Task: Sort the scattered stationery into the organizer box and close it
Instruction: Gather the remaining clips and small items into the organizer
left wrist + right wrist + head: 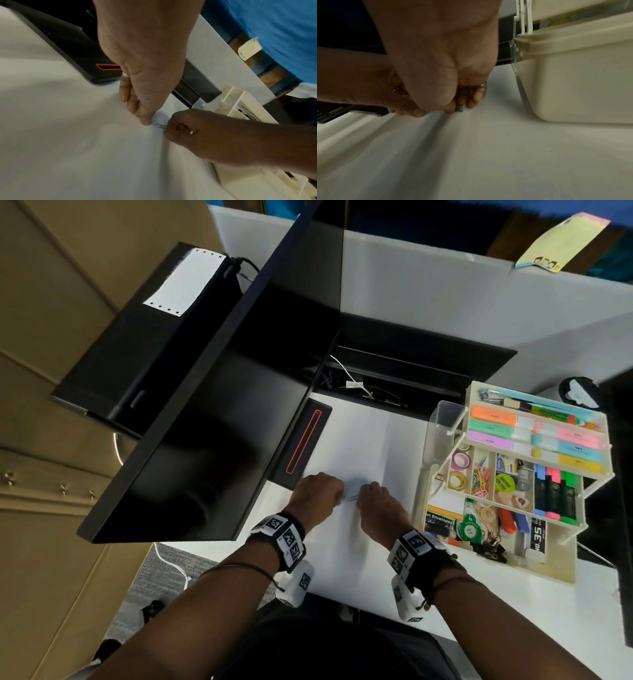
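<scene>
A silver paper clip [352, 497] lies on the white desk [359, 440] between my two hands. My left hand [337, 499] has its fingers curled, and its thumb and fingertip pinch the clip's left end [157, 124]. My right hand [359, 498] pinches the other end between thumb and fingers [458, 108]. Most of the clip is hidden under the fingers. The cream organizer box [420, 474] stands open to the right of my right hand. Its upper tray is swung back, and its compartments hold highlighters, tape rolls, clips and erasers.
A black monitor [205, 422] overhangs the desk's left side, and its base [301, 446] with a red outline sits just beyond my left hand. A black cable trough [394, 385] runs along the back. The box's near wall [573, 81] is close on the right.
</scene>
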`<state>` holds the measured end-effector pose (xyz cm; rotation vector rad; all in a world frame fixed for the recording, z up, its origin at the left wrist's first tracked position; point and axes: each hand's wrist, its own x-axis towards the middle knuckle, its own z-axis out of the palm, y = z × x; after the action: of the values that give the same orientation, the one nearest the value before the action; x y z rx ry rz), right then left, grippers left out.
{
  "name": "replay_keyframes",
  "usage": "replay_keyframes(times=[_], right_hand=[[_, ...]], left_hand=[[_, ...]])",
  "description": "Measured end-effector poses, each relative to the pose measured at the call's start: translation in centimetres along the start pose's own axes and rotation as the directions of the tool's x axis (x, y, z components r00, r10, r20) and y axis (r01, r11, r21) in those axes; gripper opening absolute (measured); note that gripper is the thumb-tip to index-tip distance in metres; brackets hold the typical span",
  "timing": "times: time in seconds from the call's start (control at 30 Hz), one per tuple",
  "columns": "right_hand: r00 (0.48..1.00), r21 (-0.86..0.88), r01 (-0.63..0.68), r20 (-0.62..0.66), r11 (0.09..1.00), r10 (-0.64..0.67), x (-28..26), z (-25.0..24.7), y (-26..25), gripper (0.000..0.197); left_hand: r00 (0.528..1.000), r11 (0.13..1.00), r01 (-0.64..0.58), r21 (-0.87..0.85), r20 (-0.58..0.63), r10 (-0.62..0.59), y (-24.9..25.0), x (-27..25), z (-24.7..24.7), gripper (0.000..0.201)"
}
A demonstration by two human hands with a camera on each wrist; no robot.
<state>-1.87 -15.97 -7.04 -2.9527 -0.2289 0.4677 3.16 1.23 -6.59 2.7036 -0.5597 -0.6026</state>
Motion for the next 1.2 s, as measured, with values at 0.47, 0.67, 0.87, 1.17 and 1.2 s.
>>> replay_keyframes(times=[0.47,0.67,0.87,1.17,1.2], right_hand=[[0.998,0.215,0.037,-0.065,0.976,-0.023,-0.4,1.2,-0.5,0.022],[0.982,0.467,-0.071,-0.124,0.881,0.145,-0.2,1.0,0.5,0.014],[0.947,0.594,-0.195,-0.091,0.780,0.307,0.1,-0.3,1.8,0.036],[0.859,0.929,-0.361,0.365,-0.081,0.359,0.7,-4.0,1.4,0.021],[0.859,0.921,-0.376,0.386,-0.098,0.336,0.9,-4.1,1.3,0.021]], left_hand=[[0.997,0.997,-0.023,0.071,0.069,0.018,1.1,-0.3,1.0,0.018],[0.999,1.000,-0.001,-0.023,0.040,0.002,-0.7,-0.9,1.1,0.013],[0.993,0.981,0.115,-0.158,0.032,-0.112,-1.0,-0.8,0.5,0.004],[0.977,0.919,0.203,-0.339,0.012,-0.211,-0.8,-0.1,-1.0,0.004],[0.975,0.909,0.207,-0.361,0.006,-0.220,-0.8,0.0,-1.1,0.004]])
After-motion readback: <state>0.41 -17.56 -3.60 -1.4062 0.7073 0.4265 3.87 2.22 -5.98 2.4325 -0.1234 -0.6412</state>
